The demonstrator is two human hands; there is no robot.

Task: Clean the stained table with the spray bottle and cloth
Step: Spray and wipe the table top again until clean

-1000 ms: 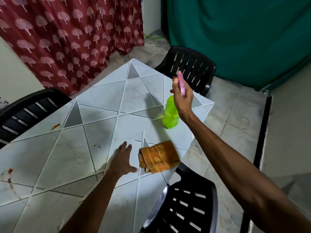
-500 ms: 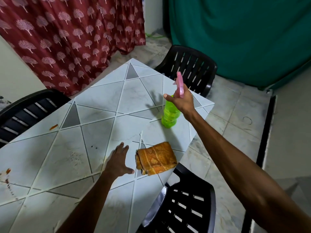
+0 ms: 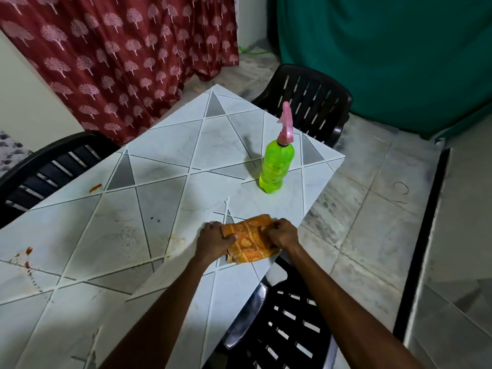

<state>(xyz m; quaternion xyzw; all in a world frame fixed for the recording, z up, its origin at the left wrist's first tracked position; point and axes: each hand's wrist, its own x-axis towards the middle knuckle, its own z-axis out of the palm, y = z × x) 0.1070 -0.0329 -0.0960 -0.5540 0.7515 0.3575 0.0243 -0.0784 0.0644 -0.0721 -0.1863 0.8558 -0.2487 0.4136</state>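
Observation:
A folded orange patterned cloth [image 3: 249,238] lies near the right edge of the white tiled table [image 3: 165,166]. My left hand [image 3: 214,239] grips its left side and my right hand [image 3: 282,233] grips its right side. The green spray bottle [image 3: 277,166] with a pink trigger head stands upright on the table beyond the cloth, with no hand on it. Red and orange stains mark the table: one [image 3: 95,187] near the far left edge, another [image 3: 28,251] at the near left, and a faint smear [image 3: 178,241] left of my left hand.
Black plastic chairs stand around the table: one [image 3: 306,102] at the far corner, one [image 3: 45,166] on the left, one [image 3: 282,320] right below my arms. A red patterned curtain [image 3: 119,54] and a green curtain [image 3: 386,49] hang behind. Tiled floor [image 3: 372,209] lies to the right.
My right hand let go of the spray bottle, which now stands alone, and came down to the cloth. My left hand moved right onto the cloth. Both hands now grip it.

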